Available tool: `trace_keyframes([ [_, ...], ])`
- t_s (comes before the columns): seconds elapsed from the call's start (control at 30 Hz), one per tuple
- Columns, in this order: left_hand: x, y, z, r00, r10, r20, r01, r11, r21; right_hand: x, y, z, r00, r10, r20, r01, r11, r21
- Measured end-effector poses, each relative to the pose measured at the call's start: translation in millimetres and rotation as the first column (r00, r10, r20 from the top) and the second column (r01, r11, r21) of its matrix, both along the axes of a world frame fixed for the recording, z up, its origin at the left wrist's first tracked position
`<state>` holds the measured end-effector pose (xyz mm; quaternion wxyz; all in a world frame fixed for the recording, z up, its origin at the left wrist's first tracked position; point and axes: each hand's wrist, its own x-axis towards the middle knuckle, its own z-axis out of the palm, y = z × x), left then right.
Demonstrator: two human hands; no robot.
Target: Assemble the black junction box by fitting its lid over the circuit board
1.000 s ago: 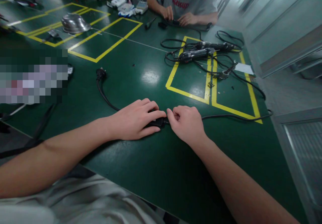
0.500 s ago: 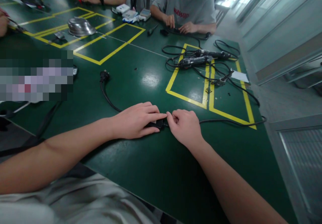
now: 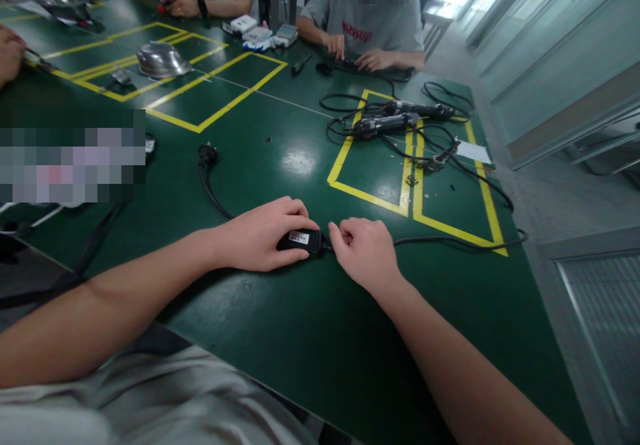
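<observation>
On the green table lies a black in-line box (image 3: 315, 241) with a white label, set in a black power cord (image 3: 450, 238). My left hand (image 3: 267, 235) wraps over the box from the left, thumb on the near side and fingers on the far side. Just right of the box, my right hand (image 3: 367, 248) is closed around the cord, its fingers curled under. The cord comes out again beyond that hand. On the left, the cord runs from under my left hand to a black plug (image 3: 208, 154) lying on the table.
Two black electric screwdrivers (image 3: 385, 124) lie with looped cords inside yellow tape lines (image 3: 370, 198). Small screws (image 3: 411, 180) and a white paper (image 3: 473, 151) are nearby. Farther off are a metal bowl-like part (image 3: 161, 60) and a co-worker's hands (image 3: 373, 60). A pixelated patch covers the left.
My left index finger has drawn back from the box's right end, uncovering the white label. My right hand stays almost in place. The view has shifted slightly.
</observation>
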<state>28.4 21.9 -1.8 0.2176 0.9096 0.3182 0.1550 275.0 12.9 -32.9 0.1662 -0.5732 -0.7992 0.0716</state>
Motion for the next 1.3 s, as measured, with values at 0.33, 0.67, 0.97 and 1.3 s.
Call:
trace_keyframes([
  [0.33, 2, -2, -0.8, 1.000, -0.001, 0.004, 0.001, 1.000, 0.003, -1, 0, 0.4, 1.000, -0.004, -0.004, 0.004, 1.000, 0.002],
  [0.67, -8, 11, 1.0, 0.951, 0.302, -0.066, -0.288, 0.943, 0.167, 0, 0, 1.4, 1.000, -0.004, 0.008, 0.004, 1.000, -0.010],
  [0.97, -13, 14, -2.8, 0.944, 0.289, -0.157, -0.257, 0.946, 0.197, 0, 0, 3.4, 1.000, 0.005, -0.015, -0.005, 1.000, -0.020],
  [1.3, -3, 0, 8.2, 0.995, -0.029, -0.092, 0.046, 0.979, 0.197, 0, -1, 3.8, 1.000, -0.003, 0.005, 0.004, 1.000, -0.025],
])
